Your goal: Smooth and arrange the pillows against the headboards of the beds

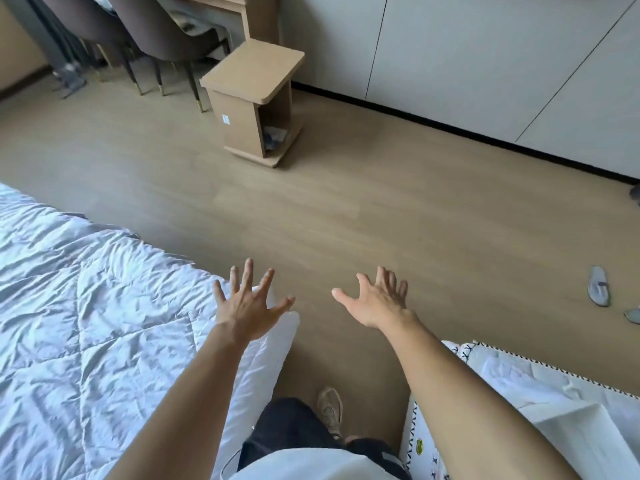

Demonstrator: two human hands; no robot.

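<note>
I stand in the gap between two beds and look down at the floor. My left hand is stretched forward with fingers spread, above the corner of the left bed's white quilted duvet. Held out beside it over the wooden floor, my right hand is also spread wide. Neither hand holds anything. The second bed, with white bedding and a patterned edge, shows at the lower right under my right forearm. No pillow or headboard is in view.
A small wooden side table stands on the floor ahead, with chairs and a desk behind it. Grey wall panels run along the right. Slippers lie on the floor at the right. My shoe is below.
</note>
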